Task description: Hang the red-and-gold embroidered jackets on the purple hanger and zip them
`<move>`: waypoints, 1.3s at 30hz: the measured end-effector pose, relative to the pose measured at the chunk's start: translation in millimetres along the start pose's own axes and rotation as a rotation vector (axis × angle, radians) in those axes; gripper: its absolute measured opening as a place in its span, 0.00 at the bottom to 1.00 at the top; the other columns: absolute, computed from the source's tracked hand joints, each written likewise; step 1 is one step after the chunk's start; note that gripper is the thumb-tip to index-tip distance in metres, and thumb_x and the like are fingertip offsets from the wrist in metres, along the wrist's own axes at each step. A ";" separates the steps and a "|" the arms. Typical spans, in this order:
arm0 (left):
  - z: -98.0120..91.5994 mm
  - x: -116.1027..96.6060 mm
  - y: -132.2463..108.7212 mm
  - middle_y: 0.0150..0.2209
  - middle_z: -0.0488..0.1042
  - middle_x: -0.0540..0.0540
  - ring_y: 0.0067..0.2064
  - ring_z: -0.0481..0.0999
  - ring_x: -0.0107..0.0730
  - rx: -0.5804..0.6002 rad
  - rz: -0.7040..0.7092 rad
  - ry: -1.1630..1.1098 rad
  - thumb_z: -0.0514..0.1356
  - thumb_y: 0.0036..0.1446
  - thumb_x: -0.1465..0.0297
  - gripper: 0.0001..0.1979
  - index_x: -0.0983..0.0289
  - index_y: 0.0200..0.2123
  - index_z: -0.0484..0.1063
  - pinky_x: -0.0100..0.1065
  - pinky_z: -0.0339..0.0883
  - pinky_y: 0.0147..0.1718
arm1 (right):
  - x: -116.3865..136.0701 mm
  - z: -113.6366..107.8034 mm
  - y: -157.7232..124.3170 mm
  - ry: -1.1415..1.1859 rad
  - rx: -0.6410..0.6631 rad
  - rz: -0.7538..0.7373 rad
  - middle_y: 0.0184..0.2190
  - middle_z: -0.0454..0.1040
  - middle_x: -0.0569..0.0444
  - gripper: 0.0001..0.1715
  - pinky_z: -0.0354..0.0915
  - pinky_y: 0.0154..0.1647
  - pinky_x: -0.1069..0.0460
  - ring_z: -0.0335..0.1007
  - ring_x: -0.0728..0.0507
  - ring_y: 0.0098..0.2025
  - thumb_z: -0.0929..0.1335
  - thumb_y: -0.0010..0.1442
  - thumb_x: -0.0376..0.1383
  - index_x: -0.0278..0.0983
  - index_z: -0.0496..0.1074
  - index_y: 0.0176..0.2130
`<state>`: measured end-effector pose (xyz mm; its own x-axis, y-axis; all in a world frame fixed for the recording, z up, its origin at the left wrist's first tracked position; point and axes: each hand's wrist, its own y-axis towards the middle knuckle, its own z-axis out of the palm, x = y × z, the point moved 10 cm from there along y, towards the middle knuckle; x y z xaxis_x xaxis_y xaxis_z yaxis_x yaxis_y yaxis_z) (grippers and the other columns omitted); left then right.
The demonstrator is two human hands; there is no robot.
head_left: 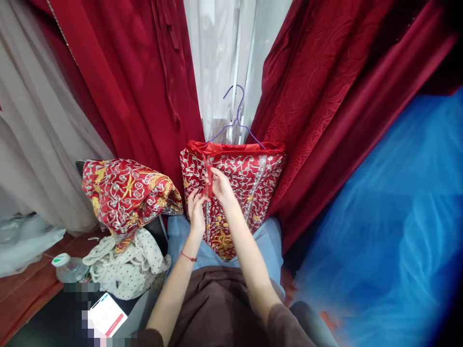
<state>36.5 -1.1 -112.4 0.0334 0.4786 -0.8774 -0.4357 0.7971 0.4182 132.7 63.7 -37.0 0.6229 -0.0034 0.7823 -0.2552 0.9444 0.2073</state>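
Across my lap lies a red embroidered garment (233, 176) with silver and gold patterns, coming to a point at its lower end. A purple wire hanger (237, 118) rises from its top opening. A narrow red ribbon (209, 171) hangs from the garment's upper left edge. Both hands are on this ribbon over the front of the garment. My right hand (219, 185) pinches it higher up, fingers closed. Lower and to the left, my left hand (197, 207) has its fingers bent around the ribbon's lower part.
Another red embroidered cloth (130, 193) lies at the left, above a white dotted cloth (123, 265). Near them are a plastic bottle (70, 267) and a lit phone (107, 313). Long red dresses (152, 72) hang ahead, and blue tulle (394, 207) spreads at the right.
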 end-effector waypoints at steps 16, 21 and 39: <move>33.7 -8.0 38.0 0.45 0.78 0.58 0.48 0.79 0.34 0.230 -0.088 0.031 0.51 0.66 0.64 0.10 0.62 0.40 0.69 0.35 0.73 0.49 | 6.5 -19.5 -67.7 -0.782 -0.021 -0.414 0.32 0.70 0.54 0.18 0.65 0.42 0.52 0.67 0.46 0.36 0.63 0.67 0.47 0.40 0.71 0.32; 64.8 -52.0 66.5 0.35 0.78 0.54 0.37 0.79 0.29 0.390 -0.026 0.005 0.58 0.63 0.67 0.05 0.63 0.38 0.68 0.31 0.73 0.39 | 8.7 -5.4 -75.5 -1.276 -0.083 -0.564 0.38 0.67 0.50 0.14 0.64 0.42 0.49 0.66 0.43 0.37 0.61 0.68 0.40 0.40 0.72 0.34; 51.2 -60.0 99.9 0.21 0.60 0.44 0.22 0.56 0.22 0.257 0.036 0.044 0.61 0.61 0.63 0.13 0.62 0.28 0.64 0.25 0.51 0.22 | 20.2 4.7 -134.3 -1.258 0.626 -0.063 0.31 0.77 0.55 0.15 0.64 0.35 0.52 0.69 0.47 0.30 0.62 0.69 0.38 0.38 0.76 0.37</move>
<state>36.9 68.7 -5.9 -0.0193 0.4963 -0.8679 -0.1926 0.8500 0.4903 176.0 -64.8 -46.3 -0.3387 -0.6419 0.6880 -0.7420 0.6318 0.2242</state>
